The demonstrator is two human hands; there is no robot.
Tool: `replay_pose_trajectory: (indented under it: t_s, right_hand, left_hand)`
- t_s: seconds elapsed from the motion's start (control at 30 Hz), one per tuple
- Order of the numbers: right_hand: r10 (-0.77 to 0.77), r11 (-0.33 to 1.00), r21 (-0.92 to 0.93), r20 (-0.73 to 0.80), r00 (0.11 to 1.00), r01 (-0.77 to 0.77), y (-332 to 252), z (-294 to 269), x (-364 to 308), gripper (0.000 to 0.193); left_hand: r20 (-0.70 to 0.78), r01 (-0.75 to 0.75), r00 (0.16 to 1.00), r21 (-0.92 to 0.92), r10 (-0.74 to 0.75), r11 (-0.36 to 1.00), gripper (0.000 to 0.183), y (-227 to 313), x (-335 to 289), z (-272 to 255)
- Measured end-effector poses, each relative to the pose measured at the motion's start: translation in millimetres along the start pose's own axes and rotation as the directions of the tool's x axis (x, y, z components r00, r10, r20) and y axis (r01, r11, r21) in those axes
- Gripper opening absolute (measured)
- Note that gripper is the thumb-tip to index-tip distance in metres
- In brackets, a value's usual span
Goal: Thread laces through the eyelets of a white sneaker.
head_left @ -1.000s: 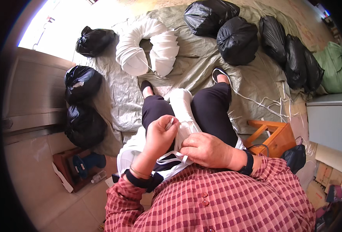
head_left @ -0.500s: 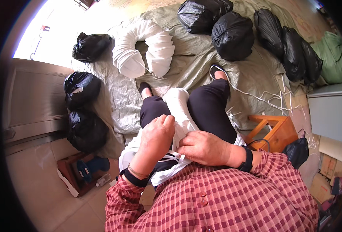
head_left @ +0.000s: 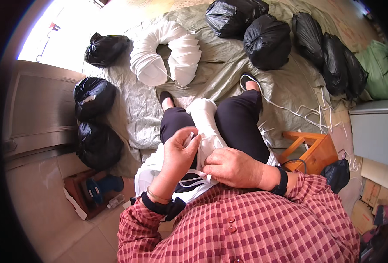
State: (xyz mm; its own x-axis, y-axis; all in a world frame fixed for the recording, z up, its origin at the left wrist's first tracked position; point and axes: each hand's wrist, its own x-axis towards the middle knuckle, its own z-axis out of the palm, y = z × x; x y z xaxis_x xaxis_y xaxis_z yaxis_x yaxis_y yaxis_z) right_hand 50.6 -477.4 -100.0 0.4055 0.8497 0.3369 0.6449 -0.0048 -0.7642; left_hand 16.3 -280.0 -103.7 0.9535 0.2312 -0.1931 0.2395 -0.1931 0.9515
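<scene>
Across my lap lies a long white stack of soft, nested pieces (head_left: 204, 115), its rounded far end between my knees. My left hand (head_left: 180, 149) is raised over its near part, thumb and forefinger pinched on a small white strip (head_left: 188, 139). Beside it, my right hand (head_left: 231, 166) lies low with curled fingers, closed on the white material near my waist. Narrow white strips (head_left: 194, 175) loop below and between the hands. More white material (head_left: 148, 171) spreads over my left thigh. What the right fingertips grip is partly hidden.
A ring of nested white pieces (head_left: 148, 55) lies on the grey-green tarp (head_left: 222, 61) ahead. Several black bags (head_left: 267, 41) stand around it, with a green bag (head_left: 378, 70) at far right. White cord (head_left: 310, 115) trails toward a wooden stool (head_left: 316, 151).
My left hand has turned and its thumb and forefinger now show a small white strip between them. My right hand stays almost in place. The strips near my waist have shifted.
</scene>
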Motion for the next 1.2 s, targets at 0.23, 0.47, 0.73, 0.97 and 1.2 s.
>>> replay_pose_trajectory:
  t_s: [0.23, 0.47, 0.73, 0.97, 1.2]
  right_hand:
    - [-0.029, 0.999, -0.030, -0.016, 0.999, 0.028, 1.8, 0.9, -0.2, 0.019]
    - [-0.021, 0.999, -0.036, -0.013, 1.000, 0.021, 0.3, -0.6, 0.4, 0.017]
    - [-0.010, 1.000, -0.026, -0.015, 1.000, 0.010, -4.4, -3.3, 1.2, 0.011]
    - [-0.242, 0.969, 0.017, 0.243, 0.939, 0.245, -11.0, -1.3, -18.4, 0.006]
    - [-0.275, 0.955, 0.168, 0.194, 0.942, 0.245, -21.9, -11.9, 2.6, 0.009]
  left_hand:
    - [0.012, -0.321, 0.912, 0.642, 0.410, 0.696, 0.027, 20.7, -19.7, -7.7]
    - [0.147, -0.381, 0.882, 0.783, 0.448, 0.492, 0.018, 12.7, -21.9, 5.2]
    - [-0.055, 0.204, 0.979, 0.142, -0.198, 0.969, 0.009, 2.8, -13.5, 4.7]
    - [0.293, 0.659, 0.742, -0.485, -0.603, 0.575, 0.022, 0.8, -3.3, -4.7]
    - [-0.226, 0.026, 0.974, 0.217, 0.024, 0.976, 0.020, -14.1, -7.5, 22.1]
